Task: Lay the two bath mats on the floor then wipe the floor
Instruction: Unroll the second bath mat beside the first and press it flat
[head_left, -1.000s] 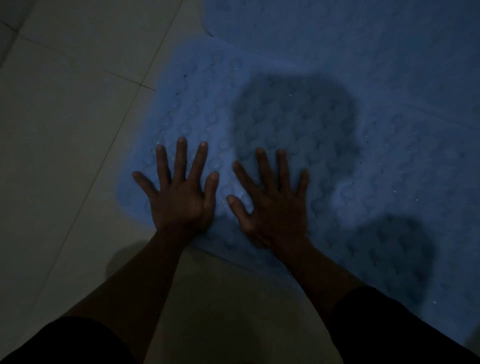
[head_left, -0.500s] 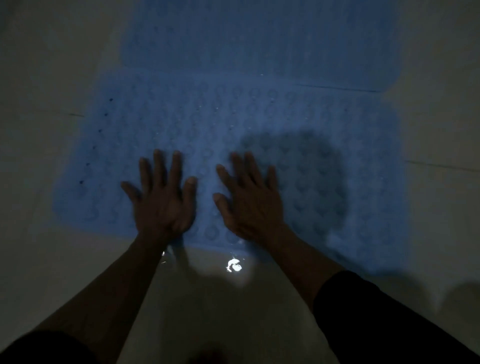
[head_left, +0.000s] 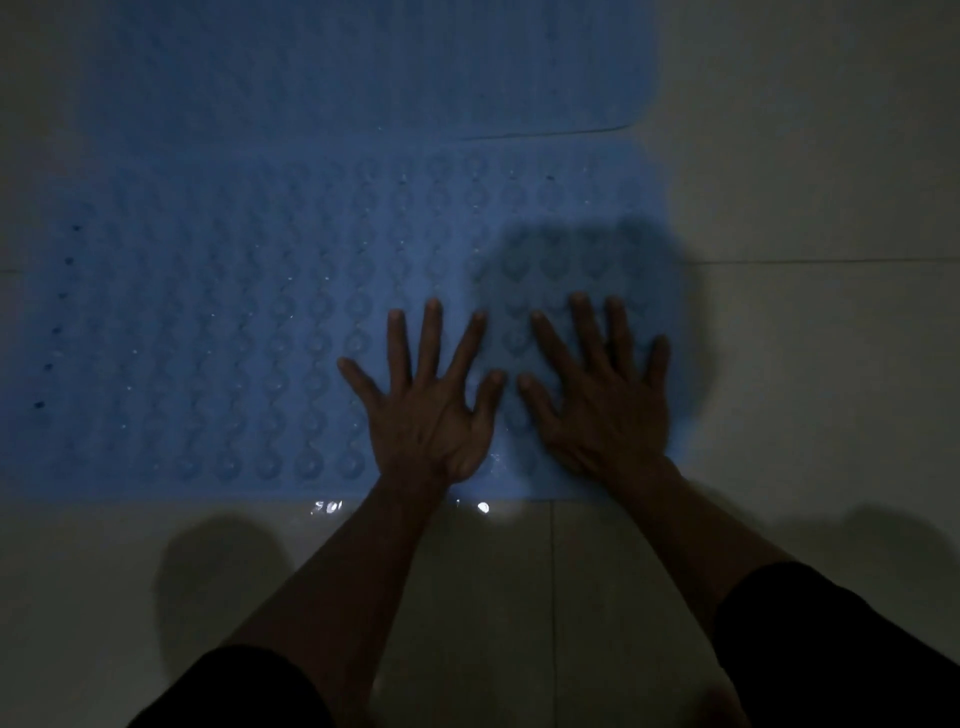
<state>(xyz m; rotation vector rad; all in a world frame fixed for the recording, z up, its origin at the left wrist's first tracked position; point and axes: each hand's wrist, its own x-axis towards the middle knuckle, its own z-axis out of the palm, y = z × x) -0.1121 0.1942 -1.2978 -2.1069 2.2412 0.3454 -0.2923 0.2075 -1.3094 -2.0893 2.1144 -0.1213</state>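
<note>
Two blue bath mats lie flat on the pale tiled floor (head_left: 810, 395) in dim light. Leftmost and nearer, the studded near mat (head_left: 208, 338) spreads wide, rows of round bumps across it and small dark holes along its left side. Beyond it, the far mat (head_left: 363, 67) overlaps its far edge. Next, the left hand (head_left: 426, 415) presses palm-down on the near mat, fingers spread and gripping nothing. Just beside it, the right hand (head_left: 602, 410) lies flat by the mat's right edge, fingers splayed too. Wet glints (head_left: 483, 507) shine on the floor at the mat's near edge.
</note>
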